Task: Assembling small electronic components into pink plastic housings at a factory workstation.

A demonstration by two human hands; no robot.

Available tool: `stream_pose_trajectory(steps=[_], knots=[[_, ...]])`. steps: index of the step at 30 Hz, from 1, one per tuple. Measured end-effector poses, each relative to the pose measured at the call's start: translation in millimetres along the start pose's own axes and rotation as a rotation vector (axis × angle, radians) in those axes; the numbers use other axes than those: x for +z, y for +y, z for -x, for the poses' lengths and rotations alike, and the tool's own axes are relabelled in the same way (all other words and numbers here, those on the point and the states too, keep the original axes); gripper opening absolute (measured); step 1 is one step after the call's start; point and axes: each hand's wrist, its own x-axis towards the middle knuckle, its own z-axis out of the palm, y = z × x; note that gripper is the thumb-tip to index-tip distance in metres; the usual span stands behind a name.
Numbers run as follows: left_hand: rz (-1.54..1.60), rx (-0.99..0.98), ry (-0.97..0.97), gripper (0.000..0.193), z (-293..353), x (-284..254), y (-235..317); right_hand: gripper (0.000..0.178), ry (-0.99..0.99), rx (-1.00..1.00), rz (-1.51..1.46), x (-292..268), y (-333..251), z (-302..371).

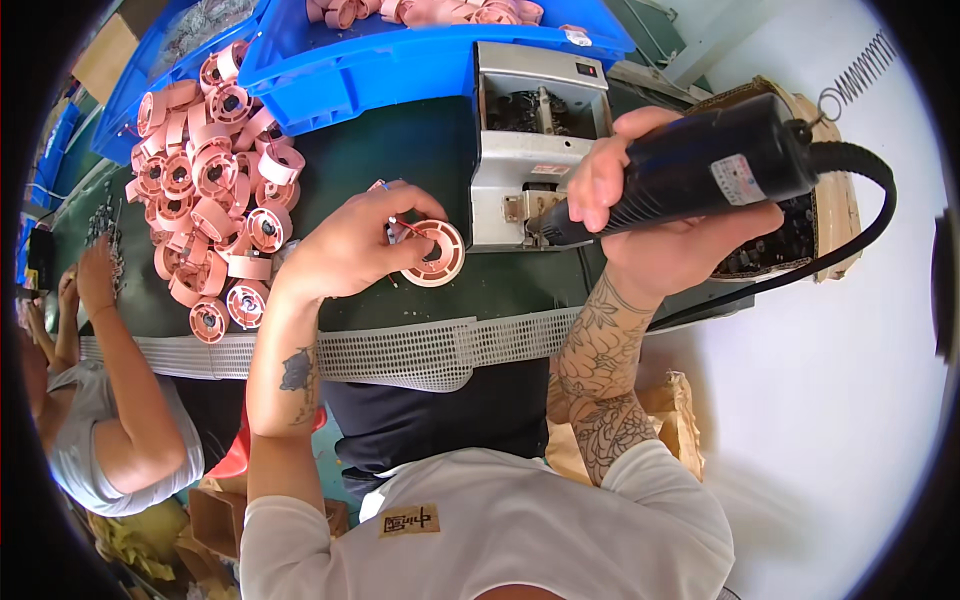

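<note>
My left hand point(345, 242) pinches a round pink plastic housing point(452, 268) with a dark centre and thin red and dark wires, just above the green bench. My right hand point(655, 255) is wrapped around a black electric screwdriver point(690, 170), held nearly level. The screwdriver's nose points left and meets the front outlet of a grey screw feeder point(505, 150); its bit is hidden there. Dark small pieces lie in the feeder's open top. Left of my left hand, a heap of similar pink housings point(215, 215) covers the bench.
Blue bins point(360, 85) stand at the back, one holding more pink parts. A cardboard box point(840, 215) of dark pieces sits right, under the screwdriver's black cable point(880, 215). A coiled spring point(865, 65) runs from the tool's end. Pale mesh point(400, 355) edges the bench. Another person point(130, 420) works at left.
</note>
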Motion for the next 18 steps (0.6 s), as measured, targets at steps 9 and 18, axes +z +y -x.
stream_pose_trajectory(steps=[9,18], knots=[[0.063,-0.071,-0.043,0.028,-0.2,-0.4,-0.3,0.104,-0.033,0.002,0.014,-0.2,-0.3,-0.7],[0.073,0.041,-0.05,0.024,-0.3,1.2,-11.8,0.105,-0.305,0.15,-0.228,37.7,-2.5,-20.8]])
